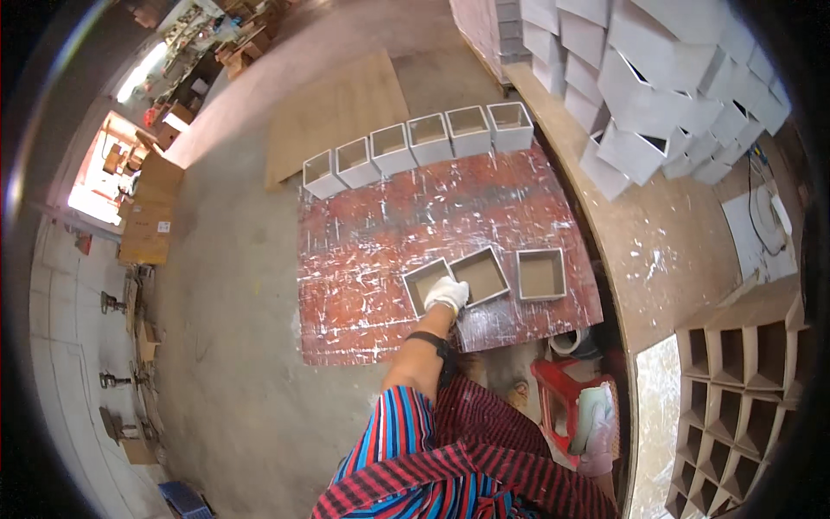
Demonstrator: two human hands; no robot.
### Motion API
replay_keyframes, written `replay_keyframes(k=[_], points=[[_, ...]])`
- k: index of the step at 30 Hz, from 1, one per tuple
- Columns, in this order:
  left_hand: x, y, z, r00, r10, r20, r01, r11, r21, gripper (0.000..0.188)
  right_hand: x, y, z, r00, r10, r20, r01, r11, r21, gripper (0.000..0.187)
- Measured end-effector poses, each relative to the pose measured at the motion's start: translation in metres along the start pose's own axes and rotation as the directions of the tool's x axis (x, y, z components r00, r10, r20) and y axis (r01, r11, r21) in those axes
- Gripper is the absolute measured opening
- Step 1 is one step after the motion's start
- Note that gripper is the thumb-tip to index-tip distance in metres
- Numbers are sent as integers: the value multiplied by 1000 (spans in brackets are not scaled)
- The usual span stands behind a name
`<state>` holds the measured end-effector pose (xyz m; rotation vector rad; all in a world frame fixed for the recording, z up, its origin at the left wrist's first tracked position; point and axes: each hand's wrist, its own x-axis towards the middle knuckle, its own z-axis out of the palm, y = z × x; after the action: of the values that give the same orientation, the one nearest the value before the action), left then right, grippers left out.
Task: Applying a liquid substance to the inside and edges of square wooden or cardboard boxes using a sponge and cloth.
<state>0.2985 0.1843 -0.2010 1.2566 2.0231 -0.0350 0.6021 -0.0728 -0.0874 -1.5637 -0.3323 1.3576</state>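
My left hand [447, 294], in a white glove, is on the red, paint-streaked table top. Its fingers are closed over the touching walls of two open white boxes. One box [418, 297] stands tilted to the left; the other, a white box [488, 298] with a brown inside, is turned at an angle to the right. A third open box [542, 297] stands apart farther right. Along the table's far edge, several like boxes [395, 163] stand in a row with their openings up. My right hand is out of view.
To the right runs a wooden bench [618, 216] with many white boxes [657, 104] stacked at its far end. A brown divided rack [735, 372] stands nearer. Below the table's right corner is a red stool [558, 389] with cloth on it. A plywood sheet [333, 112] lies beyond.
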Motion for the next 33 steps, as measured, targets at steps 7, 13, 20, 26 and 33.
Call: replay_keyframes(k=[7,13,20,26,33], points=[[-1,-86,-94,991,8,-134,-39,971,-236,45,10,-16,91,988,-6,155,28,989,-143,47],[64,-208,-272,933,-60,-355,13,991,-133,42,22,8,216,980,18,200,28,973,-228,47],[202,-291,-416,875,-226,-428,225,973,-54,43,21,50,316,987,60,152,-5,942,-336,46],[299,-328,-443,886,-205,-415,212,977,-30,47,3,47,310,999,32,-34,-43,909,-416,46],[358,-304,-447,947,-82,-312,127,984,127,47,-7,34,285,988,-35,-150,-38,890,-454,45]])
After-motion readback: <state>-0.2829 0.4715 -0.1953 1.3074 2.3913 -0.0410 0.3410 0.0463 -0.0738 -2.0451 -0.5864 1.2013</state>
